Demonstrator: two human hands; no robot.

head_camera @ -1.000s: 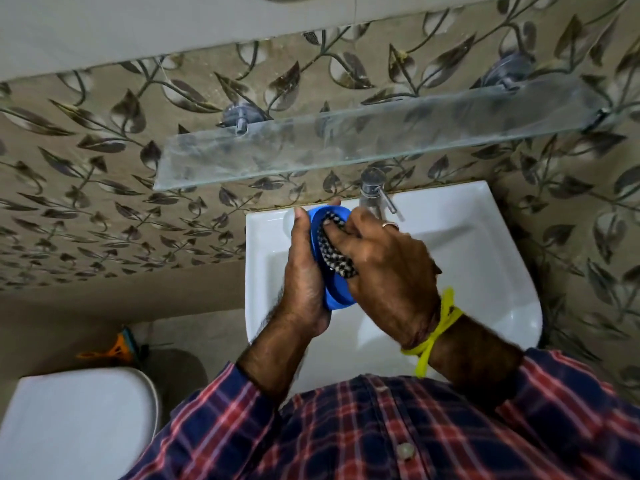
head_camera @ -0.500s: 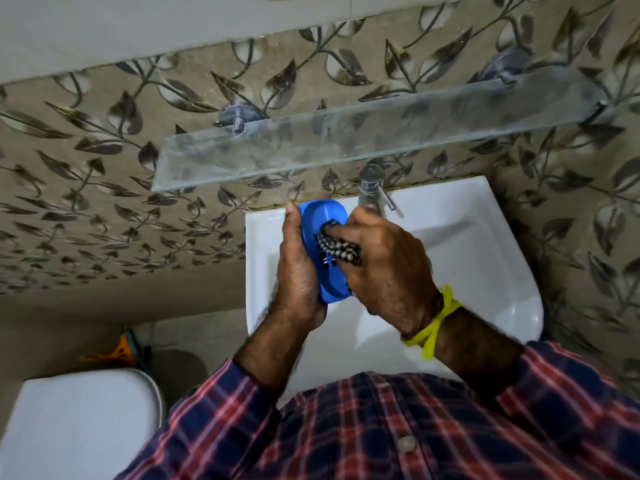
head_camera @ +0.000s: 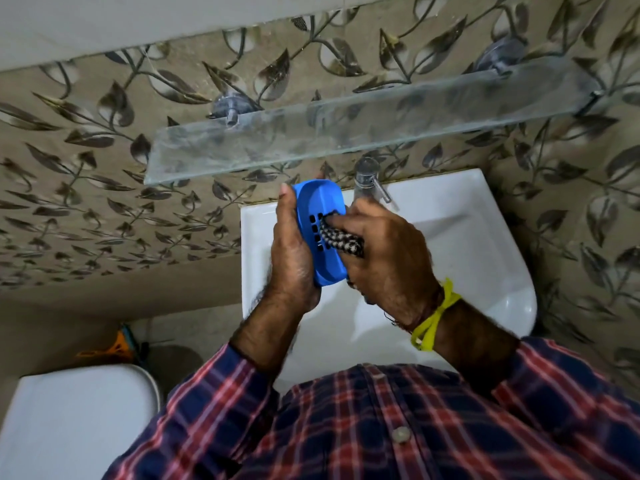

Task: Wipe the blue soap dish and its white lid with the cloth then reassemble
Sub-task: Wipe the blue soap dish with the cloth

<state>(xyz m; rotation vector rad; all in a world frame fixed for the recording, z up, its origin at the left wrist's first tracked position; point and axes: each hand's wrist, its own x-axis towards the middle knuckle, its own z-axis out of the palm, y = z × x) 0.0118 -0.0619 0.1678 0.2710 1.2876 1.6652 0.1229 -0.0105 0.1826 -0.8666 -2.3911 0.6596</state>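
At the far left we note a white toilet cistern lid [head_camera: 76, 420] low in the view, and behind it an orange object [head_camera: 119, 349] on the floor that we cannot identify. The wall [head_camera: 104, 188] carries tan tiles with a dark leaf pattern. We find no brand, label or legible writing on any item in view.

A clear glass shelf [head_camera: 346, 126] runs across the wall above the basin, fixed on metal brackets. Below it sits a white wash basin [head_camera: 485, 271] with a chrome tap [head_camera: 367, 178] at its rear edge.

The left hand [head_camera: 294, 258] grips the blue soap dish [head_camera: 322, 233], thumb up along the dish's left rim, palm cupped against its back; the fingers behind the dish are hidden from us. The dish is held upright on its long axis above the basin, in front of the tap, its hollow side facing right. Small rectangular drain slots show in its floor.

The right hand [head_camera: 388, 261] has its fingers curled round a black-and-white checked cloth [head_camera: 341, 239] and presses that cloth into the hollow of the dish, beside the slots. A yellow band [head_camera: 433, 320] is tied round the right wrist.

Both forearms emerge from rolled sleeves of a navy and red plaid shirt [head_camera: 381, 427], which fills the bottom of the view.
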